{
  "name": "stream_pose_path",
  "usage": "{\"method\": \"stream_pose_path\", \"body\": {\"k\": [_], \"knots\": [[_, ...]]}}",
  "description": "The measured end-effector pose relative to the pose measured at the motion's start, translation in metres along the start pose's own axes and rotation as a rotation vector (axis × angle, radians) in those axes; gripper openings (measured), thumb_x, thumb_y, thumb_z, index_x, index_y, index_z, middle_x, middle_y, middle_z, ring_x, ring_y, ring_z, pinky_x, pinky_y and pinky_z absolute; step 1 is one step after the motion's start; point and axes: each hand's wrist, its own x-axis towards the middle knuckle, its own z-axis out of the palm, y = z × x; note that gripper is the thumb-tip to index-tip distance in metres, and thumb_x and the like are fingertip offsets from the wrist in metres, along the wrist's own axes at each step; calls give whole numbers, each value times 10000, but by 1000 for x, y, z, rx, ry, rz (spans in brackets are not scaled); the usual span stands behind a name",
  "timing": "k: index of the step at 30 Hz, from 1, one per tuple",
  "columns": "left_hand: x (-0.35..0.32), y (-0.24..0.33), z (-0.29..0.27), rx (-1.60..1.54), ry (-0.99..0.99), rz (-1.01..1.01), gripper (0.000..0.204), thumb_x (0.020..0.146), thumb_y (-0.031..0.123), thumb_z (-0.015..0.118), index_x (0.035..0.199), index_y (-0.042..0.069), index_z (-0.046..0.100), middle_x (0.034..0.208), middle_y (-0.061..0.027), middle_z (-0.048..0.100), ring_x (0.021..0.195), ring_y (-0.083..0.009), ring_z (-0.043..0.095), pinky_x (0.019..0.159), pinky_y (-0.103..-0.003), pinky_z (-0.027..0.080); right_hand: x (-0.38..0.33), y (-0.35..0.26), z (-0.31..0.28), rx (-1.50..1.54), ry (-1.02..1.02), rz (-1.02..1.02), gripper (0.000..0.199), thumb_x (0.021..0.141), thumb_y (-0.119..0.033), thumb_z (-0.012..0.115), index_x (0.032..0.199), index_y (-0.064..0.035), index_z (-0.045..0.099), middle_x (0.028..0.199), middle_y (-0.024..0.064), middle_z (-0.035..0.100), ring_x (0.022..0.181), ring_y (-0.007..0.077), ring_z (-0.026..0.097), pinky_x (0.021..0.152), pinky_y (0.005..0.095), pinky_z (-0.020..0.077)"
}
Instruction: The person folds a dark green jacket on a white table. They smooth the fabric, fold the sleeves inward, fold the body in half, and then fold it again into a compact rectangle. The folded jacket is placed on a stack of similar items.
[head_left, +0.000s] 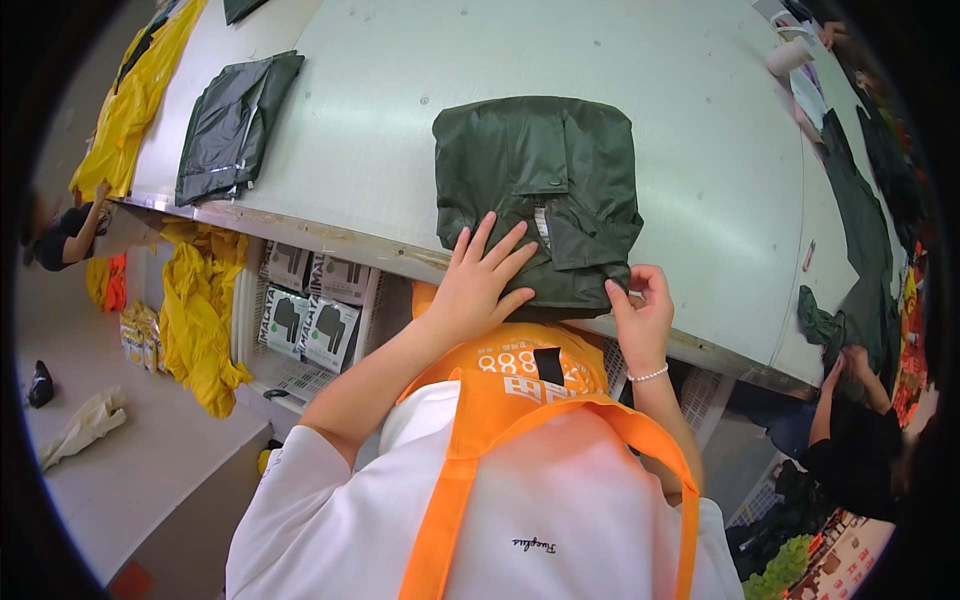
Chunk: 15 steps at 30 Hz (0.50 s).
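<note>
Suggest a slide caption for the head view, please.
Left hand flat on a folded dark green garment; right hand pinches its near edge.

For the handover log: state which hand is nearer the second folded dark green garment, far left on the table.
Left. The left hand lies closer to that far-left garment; the right hand is farther off.

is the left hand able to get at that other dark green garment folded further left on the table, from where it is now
Probably not without stepping sideways: the left hand rests on the near folded garment, and the other dark green garment lies well off to the left, though bare table lies between.

Dark green garment (535,190), orange apron (520,385)
</note>
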Motion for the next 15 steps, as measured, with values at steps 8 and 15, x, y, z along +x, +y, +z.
{"method": "stream_pose_path", "body": {"k": [8, 15], "knots": [[-15, 0, -3, -229, 359, -175, 586, 679, 118, 764, 1207, 85, 513, 1340, -182, 407, 1247, -372, 356, 1019, -442, 329, 1, 4, -1, -201, 83, -95, 241, 719, 88, 616, 696, -35, 411, 633, -12, 428, 546, 63, 413, 482, 233, 342], [-52, -21, 15, -869, 441, -598, 279, 759, 33, 706, 958, 1, 515, 928, -77, 569, 763, -104, 563, 661, -221, 478, 2, -12, 0, 299, -90, 258, 218, 825, -31, 647, 781, -40, 433, 704, 14, 534, 574, 53, 516, 507, 197, 466]]}}
